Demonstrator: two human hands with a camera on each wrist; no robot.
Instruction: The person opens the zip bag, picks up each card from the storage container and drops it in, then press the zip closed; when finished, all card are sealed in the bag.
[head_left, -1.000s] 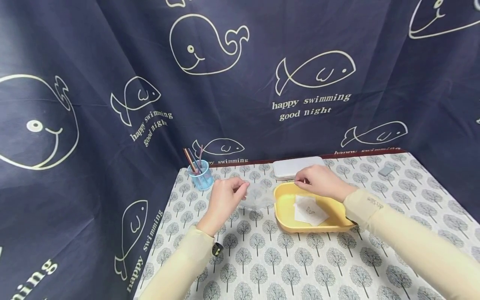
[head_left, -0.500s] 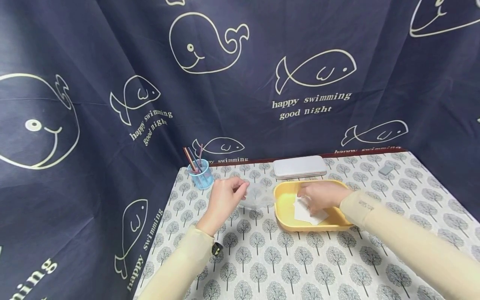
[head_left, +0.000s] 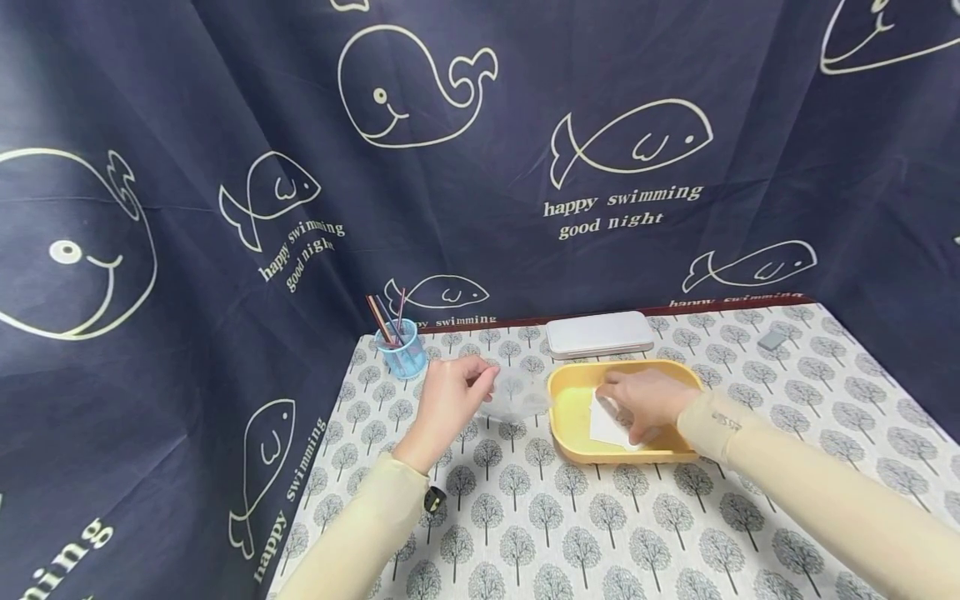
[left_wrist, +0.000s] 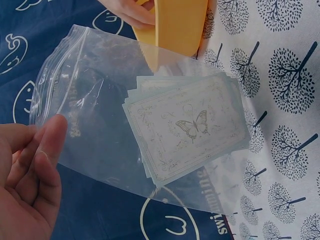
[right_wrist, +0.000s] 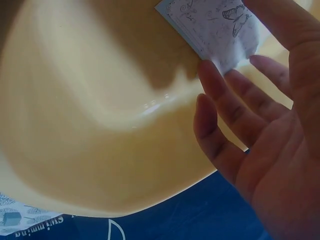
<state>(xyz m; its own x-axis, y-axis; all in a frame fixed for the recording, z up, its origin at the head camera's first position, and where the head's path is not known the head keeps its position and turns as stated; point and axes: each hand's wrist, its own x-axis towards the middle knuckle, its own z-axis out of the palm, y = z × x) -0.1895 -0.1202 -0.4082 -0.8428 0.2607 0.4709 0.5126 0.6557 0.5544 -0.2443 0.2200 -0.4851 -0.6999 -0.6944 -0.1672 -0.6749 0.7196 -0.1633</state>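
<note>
My left hand point(head_left: 450, 398) pinches the zip edge of a clear zip-lock bag point(left_wrist: 102, 132), thumb against fingers. Inside the bag lies a fanned stack of cards point(left_wrist: 172, 135), the top one printed with a butterfly. My right hand point(head_left: 651, 398) reaches down into a yellow tray point(head_left: 572, 404). There its thumb and fingers hold a butterfly card point(right_wrist: 212, 30) by its edges, fingertips at one side and thumb at the other. White cards point(head_left: 604, 427) lie on the tray floor, partly hidden under this hand.
Behind the tray lies a white flat case point(head_left: 598, 333). A blue mesh pencil cup point(head_left: 405, 354) with several pencils stands at the back left. A small grey block point(head_left: 771, 340) sits at the back right. Dark blue curtains border the tree-patterned tablecloth point(head_left: 517, 517).
My right hand has come down from above the tray's back rim into it and onto the cards. The left hand stays put with the bag.
</note>
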